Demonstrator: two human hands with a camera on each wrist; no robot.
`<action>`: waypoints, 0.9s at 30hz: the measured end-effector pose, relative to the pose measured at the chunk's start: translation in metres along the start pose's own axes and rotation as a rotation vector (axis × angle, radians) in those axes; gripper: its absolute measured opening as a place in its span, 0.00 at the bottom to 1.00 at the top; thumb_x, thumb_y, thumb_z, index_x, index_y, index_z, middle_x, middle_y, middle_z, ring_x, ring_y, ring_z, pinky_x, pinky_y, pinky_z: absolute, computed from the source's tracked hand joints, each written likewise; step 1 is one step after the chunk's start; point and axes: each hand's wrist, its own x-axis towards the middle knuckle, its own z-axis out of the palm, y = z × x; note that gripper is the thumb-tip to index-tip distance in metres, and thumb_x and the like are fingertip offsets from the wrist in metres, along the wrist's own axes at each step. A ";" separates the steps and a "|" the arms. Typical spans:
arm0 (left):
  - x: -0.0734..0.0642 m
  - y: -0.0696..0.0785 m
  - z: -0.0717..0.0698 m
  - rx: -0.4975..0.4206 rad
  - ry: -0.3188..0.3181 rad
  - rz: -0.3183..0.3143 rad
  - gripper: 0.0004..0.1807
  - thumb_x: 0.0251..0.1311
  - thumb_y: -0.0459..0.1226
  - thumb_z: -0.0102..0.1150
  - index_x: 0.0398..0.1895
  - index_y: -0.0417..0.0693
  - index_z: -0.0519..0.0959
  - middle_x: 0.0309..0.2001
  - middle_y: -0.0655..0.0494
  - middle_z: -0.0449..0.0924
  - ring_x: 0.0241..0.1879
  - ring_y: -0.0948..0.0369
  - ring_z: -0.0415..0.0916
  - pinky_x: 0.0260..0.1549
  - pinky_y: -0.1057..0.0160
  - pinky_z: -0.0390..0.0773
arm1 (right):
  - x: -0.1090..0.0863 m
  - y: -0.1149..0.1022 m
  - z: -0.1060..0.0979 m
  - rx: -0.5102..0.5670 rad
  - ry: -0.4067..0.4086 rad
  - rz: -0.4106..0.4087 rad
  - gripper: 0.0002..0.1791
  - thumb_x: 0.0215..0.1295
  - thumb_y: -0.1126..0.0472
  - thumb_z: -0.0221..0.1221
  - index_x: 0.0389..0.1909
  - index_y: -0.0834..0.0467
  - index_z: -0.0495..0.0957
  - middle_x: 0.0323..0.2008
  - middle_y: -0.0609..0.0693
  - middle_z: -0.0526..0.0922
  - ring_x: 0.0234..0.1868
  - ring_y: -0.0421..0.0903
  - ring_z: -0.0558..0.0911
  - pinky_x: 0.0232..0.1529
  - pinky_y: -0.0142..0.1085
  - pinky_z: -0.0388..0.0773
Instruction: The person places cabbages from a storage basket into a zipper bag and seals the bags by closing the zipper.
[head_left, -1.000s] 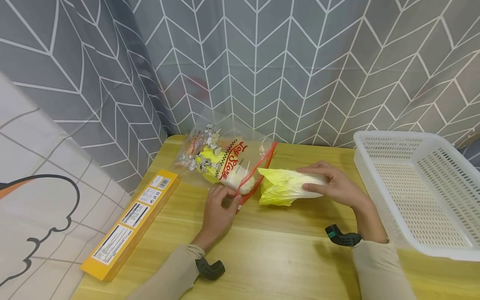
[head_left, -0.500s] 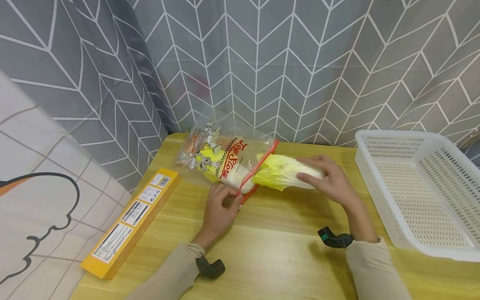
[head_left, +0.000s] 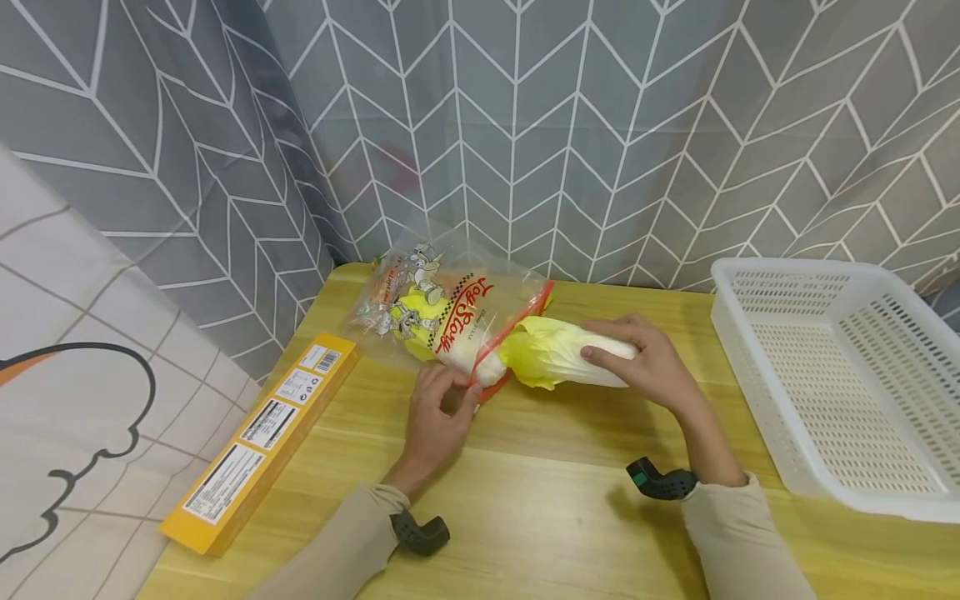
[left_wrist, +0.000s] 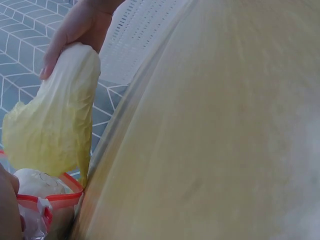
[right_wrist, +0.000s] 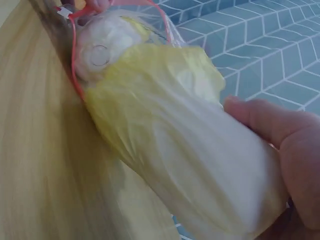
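Observation:
My right hand (head_left: 652,367) holds a napa cabbage (head_left: 577,354) by its white base, thumb on the near side. Its yellow leafy end points left, at the mouth of a clear zip bag (head_left: 480,312) with red edging and "Toy Story" print. Whether the leaf tips lie just inside the mouth is hard to tell. With thumb and fingers, my left hand (head_left: 438,417) pinches the near corner of the bag's red edge. Inside the bag lies another cabbage, its round white base (right_wrist: 100,50) toward the opening.
A long yellow box (head_left: 262,442) with white labels lies on the wooden table (head_left: 517,525) at the left. At the right stands a white perforated plastic basket (head_left: 720,333). Behind the table hangs a grey patterned curtain (head_left: 555,150).
My right hand has moved left, bringing the cabbage's leafy end to the bag's mouth. The left hand stays on the bag's edge.

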 end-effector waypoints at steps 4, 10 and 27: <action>0.000 -0.001 0.000 -0.014 0.008 0.006 0.06 0.60 0.34 0.69 0.29 0.50 0.79 0.33 0.59 0.79 0.42 0.62 0.71 0.45 0.62 0.70 | 0.000 0.001 0.000 0.000 -0.044 0.030 0.24 0.65 0.50 0.68 0.61 0.51 0.82 0.50 0.54 0.82 0.50 0.48 0.76 0.49 0.43 0.72; 0.000 -0.002 0.000 -0.037 0.025 0.048 0.07 0.60 0.34 0.69 0.28 0.50 0.79 0.33 0.59 0.79 0.42 0.60 0.71 0.45 0.63 0.70 | 0.000 -0.001 0.001 -0.011 -0.030 0.054 0.24 0.66 0.47 0.66 0.62 0.48 0.81 0.53 0.53 0.83 0.54 0.49 0.77 0.54 0.47 0.72; -0.001 -0.003 0.001 -0.063 -0.034 0.142 0.06 0.57 0.35 0.71 0.28 0.49 0.82 0.35 0.58 0.79 0.45 0.59 0.70 0.51 0.58 0.69 | 0.001 -0.018 0.008 0.177 0.151 0.275 0.29 0.67 0.40 0.63 0.64 0.51 0.80 0.67 0.55 0.78 0.71 0.55 0.71 0.70 0.55 0.67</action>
